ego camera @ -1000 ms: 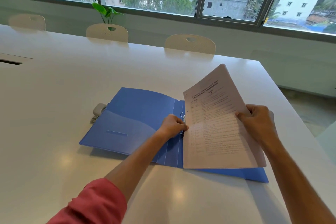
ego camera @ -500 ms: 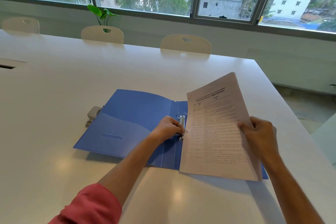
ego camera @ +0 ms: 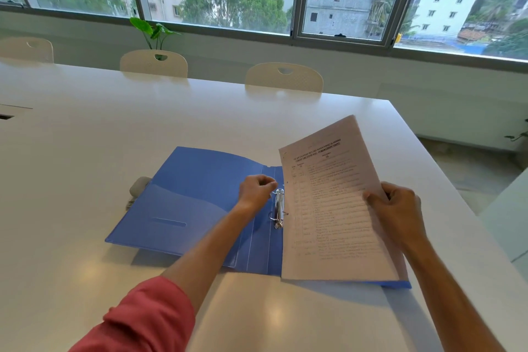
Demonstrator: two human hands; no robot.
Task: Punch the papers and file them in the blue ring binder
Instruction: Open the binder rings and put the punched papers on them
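The blue ring binder lies open on the white table, its metal ring mechanism on the spine with the rings apart. My left hand rests by the upper ring, fingers curled at it. My right hand grips the right edge of a stack of printed papers. The stack is tilted up over the binder's right cover, its left edge just right of the rings. Whether the papers have punched holes is too small to see.
A grey hole punch peeks out from behind the binder's left cover. White chairs line the table's far side, with a green plant and windows behind them. The table's right edge runs close to my right arm.
The papers have moved away from the rings to the right, uncovering the ring mechanism. My left hand has shifted slightly up along the spine. The view has tilted up a little.
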